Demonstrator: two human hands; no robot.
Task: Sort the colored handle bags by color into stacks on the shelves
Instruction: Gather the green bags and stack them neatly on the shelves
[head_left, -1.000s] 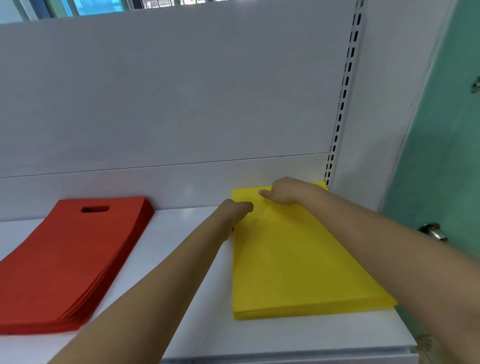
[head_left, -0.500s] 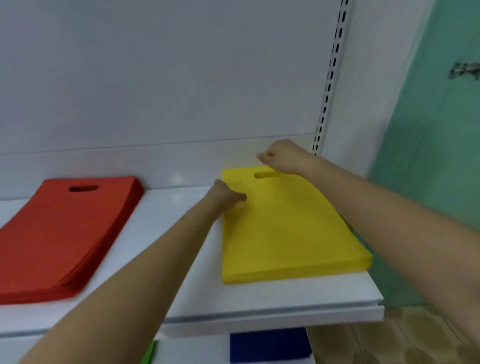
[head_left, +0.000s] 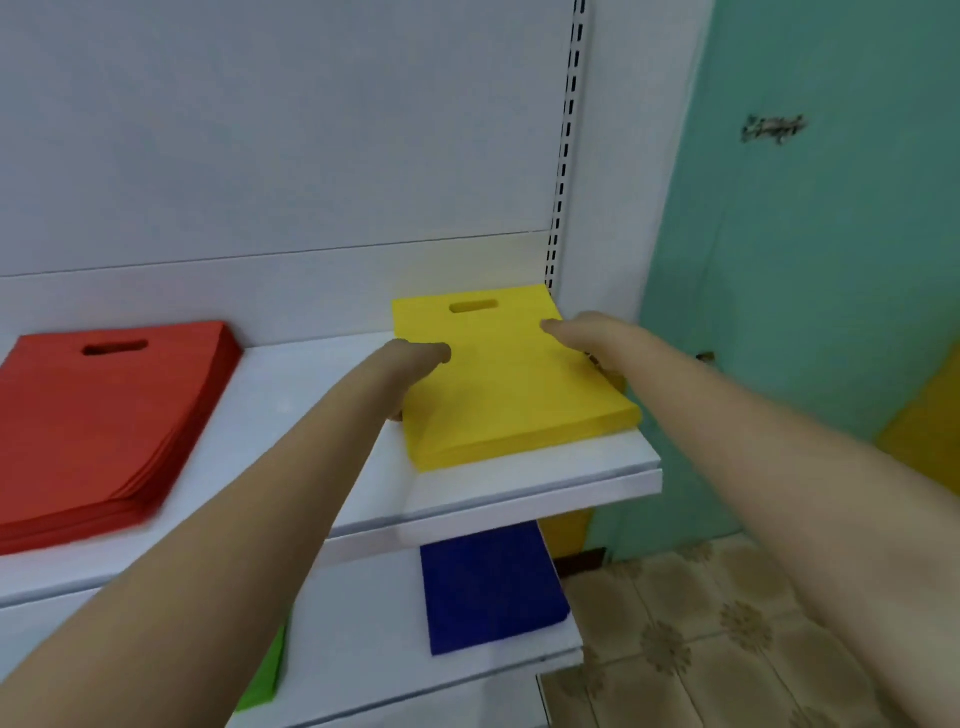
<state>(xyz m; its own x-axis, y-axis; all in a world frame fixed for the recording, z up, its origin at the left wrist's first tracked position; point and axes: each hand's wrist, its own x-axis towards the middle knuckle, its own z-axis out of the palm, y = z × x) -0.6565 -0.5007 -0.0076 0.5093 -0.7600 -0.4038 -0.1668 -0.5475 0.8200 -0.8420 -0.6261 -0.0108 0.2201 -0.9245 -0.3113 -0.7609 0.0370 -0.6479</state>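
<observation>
Yellow bag stack (head_left: 511, 374) sits center-right of frame on the upper shelf (head_left: 545, 467), handle cutout toward the back wall, long axis running front to back and angled slightly to the right. Both hands lie flat on top of it, not gripping. The left hand (head_left: 415, 358) rests at the stack's left edge, fingers together; thumb hidden, so I cannot tell if it hooks the side. The right hand (head_left: 576, 330) is on the right edge near the back corner, fingers extended and together. Each hand is equally near; the stack lies directly under and between them. Looks like squaring up the pile.

Red bag stack (head_left: 109, 410) is at left of frame on the same shelf, well apart. Blue bag stack (head_left: 488, 587) on the lower shelf (head_left: 363, 649), lower center; a green bag (head_left: 265, 675) peeks lower left. White slotted upright (head_left: 566, 156), teal wall and tiled floor at right.
</observation>
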